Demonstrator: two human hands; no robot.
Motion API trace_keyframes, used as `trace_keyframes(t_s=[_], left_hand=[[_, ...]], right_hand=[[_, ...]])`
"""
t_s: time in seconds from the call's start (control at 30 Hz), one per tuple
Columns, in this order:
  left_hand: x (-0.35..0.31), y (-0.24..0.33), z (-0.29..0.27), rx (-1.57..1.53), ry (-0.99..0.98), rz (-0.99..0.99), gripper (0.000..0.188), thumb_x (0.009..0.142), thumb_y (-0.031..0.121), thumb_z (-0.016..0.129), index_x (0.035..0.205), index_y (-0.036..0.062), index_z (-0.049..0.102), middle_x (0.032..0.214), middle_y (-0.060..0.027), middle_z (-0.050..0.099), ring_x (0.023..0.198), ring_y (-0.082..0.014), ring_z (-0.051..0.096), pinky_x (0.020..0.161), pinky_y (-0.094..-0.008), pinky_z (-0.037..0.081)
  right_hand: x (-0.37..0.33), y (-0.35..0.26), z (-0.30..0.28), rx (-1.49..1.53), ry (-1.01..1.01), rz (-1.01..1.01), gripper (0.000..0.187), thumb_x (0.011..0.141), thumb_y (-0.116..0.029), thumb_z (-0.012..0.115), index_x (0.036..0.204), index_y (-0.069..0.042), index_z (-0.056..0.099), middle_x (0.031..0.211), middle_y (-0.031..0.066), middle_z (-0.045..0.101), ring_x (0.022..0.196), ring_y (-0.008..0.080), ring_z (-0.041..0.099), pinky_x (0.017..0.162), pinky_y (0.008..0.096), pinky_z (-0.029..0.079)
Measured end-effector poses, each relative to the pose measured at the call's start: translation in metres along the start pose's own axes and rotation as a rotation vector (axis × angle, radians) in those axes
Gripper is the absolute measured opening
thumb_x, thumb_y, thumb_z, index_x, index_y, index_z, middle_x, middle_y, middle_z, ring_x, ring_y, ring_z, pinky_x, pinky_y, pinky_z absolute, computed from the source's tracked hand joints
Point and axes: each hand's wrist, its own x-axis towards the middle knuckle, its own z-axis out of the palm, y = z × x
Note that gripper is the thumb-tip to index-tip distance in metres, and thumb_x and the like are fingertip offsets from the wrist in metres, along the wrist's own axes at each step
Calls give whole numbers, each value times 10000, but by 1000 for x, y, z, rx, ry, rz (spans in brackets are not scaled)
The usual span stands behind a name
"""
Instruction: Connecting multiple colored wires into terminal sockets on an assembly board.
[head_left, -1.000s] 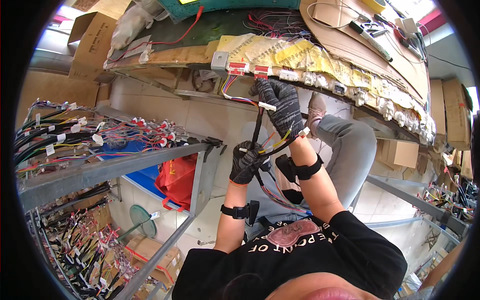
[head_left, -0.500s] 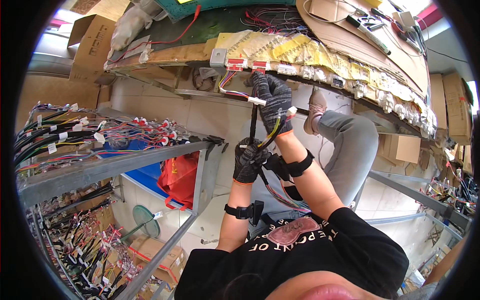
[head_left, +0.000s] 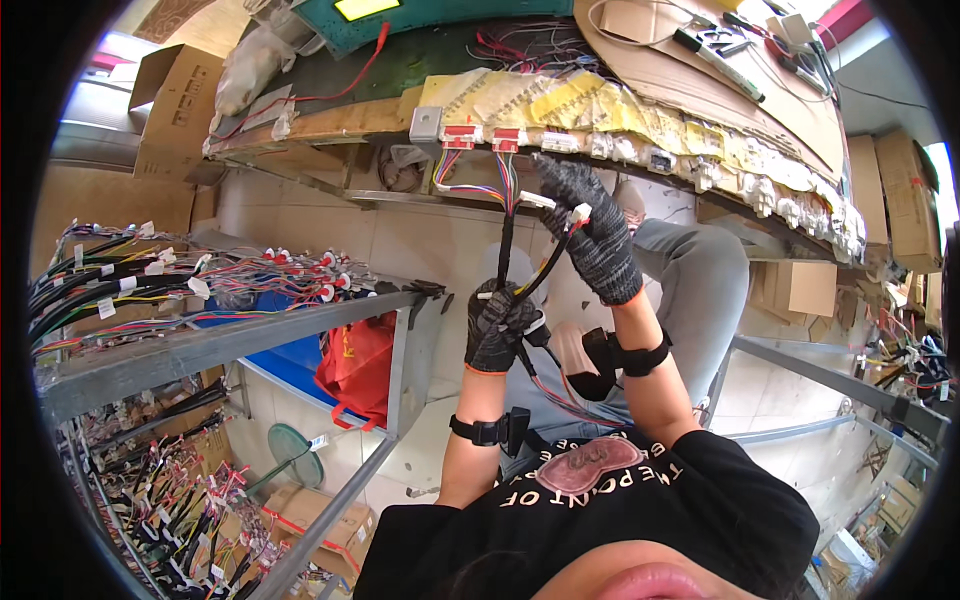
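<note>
My left hand, in a dark grey knit glove, is closed around the wire harness below the bench edge. Coloured wires fan up from it into two red-and-white connectors on that edge. My right hand, gloved alike, is to the right of the wires with its fingers stretched toward the bench edge. Beside its thumb side hangs a loose white connector. Another white connector, on a dark branch with a yellow wire, shows in front of the right palm; whether the glove touches either is unclear.
A row of white sockets continues rightward along the taped bench edge. On the bench are a marker pen and a red lead. At left, a metal rack carries many harnesses, with a red bag beside it. Cardboard boxes stand around.
My right hand has moved right and slightly down, away from the second red connector, whose wires now show. The left hand keeps its grip on the harness. The view has shifted slightly.
</note>
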Motion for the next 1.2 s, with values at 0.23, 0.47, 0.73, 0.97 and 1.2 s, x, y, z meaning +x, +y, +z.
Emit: trace_keyframes(t_s=[0.23,0.47,0.73,0.97,1.2], left_hand=[[-4,0,10,170,160,8,161,891,163,632,845,44,534,576,16,424,472,-101,394,451,-276,335],[3,1,8,138,141,-25,133,874,131,633,852,36,543,593,19,433,476,-100,393,458,-281,344],[3,-2,-2,144,126,-55,159,876,154,636,846,30,541,579,19,423,465,-103,395,455,-289,362],[6,-7,-4,214,193,-64,237,912,246,600,778,81,496,551,23,384,492,-125,393,487,-306,342],[10,-17,-1,122,109,-41,296,939,263,555,712,100,459,565,5,397,495,-138,397,497,-312,341]], right_hand=[[-4,2,5,197,131,324,220,948,-113,500,1016,28,654,898,100,695,767,155,622,730,317,496],[6,14,-4,102,114,398,288,950,-189,530,827,31,670,735,118,669,674,163,591,669,319,474],[10,18,10,164,127,432,278,947,-175,537,822,39,665,707,97,661,639,141,559,638,317,465],[13,23,10,158,175,363,270,941,-195,571,881,38,693,675,81,650,600,112,527,591,294,452],[-38,13,-28,627,119,458,321,969,-140,516,1250,12,550,972,73,683,675,91,564,632,247,483]])
